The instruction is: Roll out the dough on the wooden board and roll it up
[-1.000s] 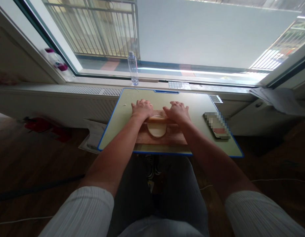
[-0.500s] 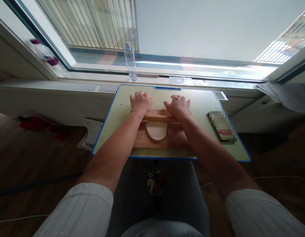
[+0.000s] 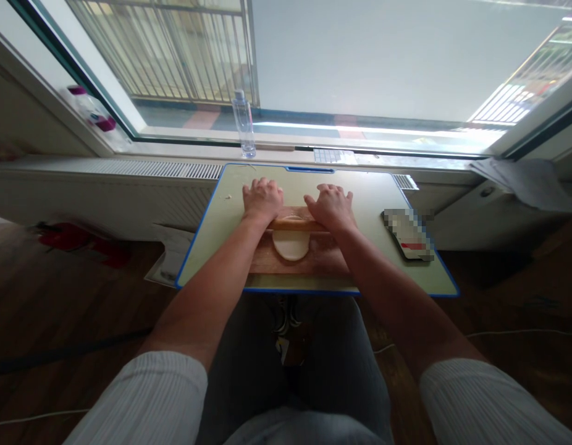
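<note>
A wooden rolling pin (image 3: 293, 225) lies crosswise over a flat, rounded piece of pale dough (image 3: 291, 246). Under both is a reddish-brown wooden board (image 3: 325, 262). My left hand (image 3: 262, 199) rests over the pin's left end, palm down, fingers stretched forward past it. Over the right end, my right hand (image 3: 332, 205) lies the same way, its thumb pointing inward. Both ends of the pin are hidden under my hands and wrists. A little of the dough shows beyond the pin.
The board sits on a pale folding table (image 3: 212, 247) with a blue edge. A phone (image 3: 409, 238) lies at its right side, and small crumbs (image 3: 228, 197) at the left. Behind, a clear bottle (image 3: 244, 123) stands on the windowsill. Another bottle (image 3: 94, 110) is farther left.
The rolling pin has come slightly toward me over the dough, my hands moving with it. A bit of dough now shows on its far side. The whole view has shifted a little.
</note>
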A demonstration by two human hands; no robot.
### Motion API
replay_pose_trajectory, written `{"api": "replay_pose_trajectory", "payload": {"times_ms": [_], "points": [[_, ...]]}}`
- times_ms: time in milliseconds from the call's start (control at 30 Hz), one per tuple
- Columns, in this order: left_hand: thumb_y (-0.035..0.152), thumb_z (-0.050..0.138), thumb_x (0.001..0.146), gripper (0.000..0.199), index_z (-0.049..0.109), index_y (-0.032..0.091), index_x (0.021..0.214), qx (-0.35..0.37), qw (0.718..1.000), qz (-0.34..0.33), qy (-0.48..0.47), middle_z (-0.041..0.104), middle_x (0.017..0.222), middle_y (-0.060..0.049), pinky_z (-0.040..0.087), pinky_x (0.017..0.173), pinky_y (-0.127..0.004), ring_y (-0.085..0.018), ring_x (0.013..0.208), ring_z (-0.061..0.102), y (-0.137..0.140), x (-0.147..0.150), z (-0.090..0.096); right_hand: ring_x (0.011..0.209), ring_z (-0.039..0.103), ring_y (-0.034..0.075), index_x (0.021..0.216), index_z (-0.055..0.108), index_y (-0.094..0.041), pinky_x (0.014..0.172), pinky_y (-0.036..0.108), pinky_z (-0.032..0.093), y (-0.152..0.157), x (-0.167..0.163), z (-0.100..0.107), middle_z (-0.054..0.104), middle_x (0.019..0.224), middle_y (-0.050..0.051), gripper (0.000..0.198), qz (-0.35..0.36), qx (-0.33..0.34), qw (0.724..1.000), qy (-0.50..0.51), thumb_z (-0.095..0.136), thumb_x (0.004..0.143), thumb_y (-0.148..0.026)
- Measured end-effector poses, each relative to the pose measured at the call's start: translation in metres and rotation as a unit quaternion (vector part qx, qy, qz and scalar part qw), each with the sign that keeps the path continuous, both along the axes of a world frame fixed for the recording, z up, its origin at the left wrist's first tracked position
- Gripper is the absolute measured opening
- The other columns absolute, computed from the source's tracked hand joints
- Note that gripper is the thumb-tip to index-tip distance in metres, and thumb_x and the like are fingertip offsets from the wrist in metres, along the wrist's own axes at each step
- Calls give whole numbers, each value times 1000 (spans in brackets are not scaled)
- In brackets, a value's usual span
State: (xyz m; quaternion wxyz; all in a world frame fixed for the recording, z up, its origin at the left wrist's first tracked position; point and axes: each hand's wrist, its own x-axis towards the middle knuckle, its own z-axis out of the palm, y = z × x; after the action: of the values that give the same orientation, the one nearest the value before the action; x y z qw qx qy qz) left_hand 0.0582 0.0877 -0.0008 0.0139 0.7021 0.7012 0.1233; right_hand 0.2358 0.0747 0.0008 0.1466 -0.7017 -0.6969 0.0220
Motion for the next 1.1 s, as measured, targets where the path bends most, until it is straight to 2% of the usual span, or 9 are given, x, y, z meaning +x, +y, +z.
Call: {"api": "replay_pose_trajectory", "payload": {"times_ms": [367, 767, 900, 1100], "points": [[38, 32, 107, 49, 73, 24, 131, -27, 1000, -2, -12, 68, 144, -16, 44, 116, -53, -34, 137, 57, -14, -1, 2, 139, 56, 38, 141, 66, -14, 120, 59, 37, -14, 0, 1, 66, 149, 21, 55, -1, -34, 999, 15, 53, 104, -52], [45, 34, 106, 49, 72, 28, 133, -33, 999, -6, -4, 68, 147, -14, 45, 116, -53, -34, 136, 58, -34, -4, 0, 144, 52, 39, 150, 62, -17, 121, 60, 36, -30, 1, -1, 60, 159, 20, 66, -6, -67, 998, 12, 48, 102, -61], [48, 38, 104, 50, 70, 29, 138, -41, 999, 1, -14, 65, 153, -14, 43, 118, -56, -35, 139, 57, -37, -5, -4, 144, 52, 39, 154, 60, -16, 120, 56, 38, -38, 0, -2, 60, 159, 21, 68, -2, -63, 998, 0, 44, 105, -60], [51, 35, 103, 57, 63, 31, 148, -70, 997, 4, -29, 55, 166, -12, 36, 124, -63, -37, 149, 50, -46, -5, -5, 148, 49, 38, 162, 53, -17, 124, 57, 33, -51, 0, -1, 56, 163, 19, 69, 2, -70, 997, -24, 40, 107, -57]]}}
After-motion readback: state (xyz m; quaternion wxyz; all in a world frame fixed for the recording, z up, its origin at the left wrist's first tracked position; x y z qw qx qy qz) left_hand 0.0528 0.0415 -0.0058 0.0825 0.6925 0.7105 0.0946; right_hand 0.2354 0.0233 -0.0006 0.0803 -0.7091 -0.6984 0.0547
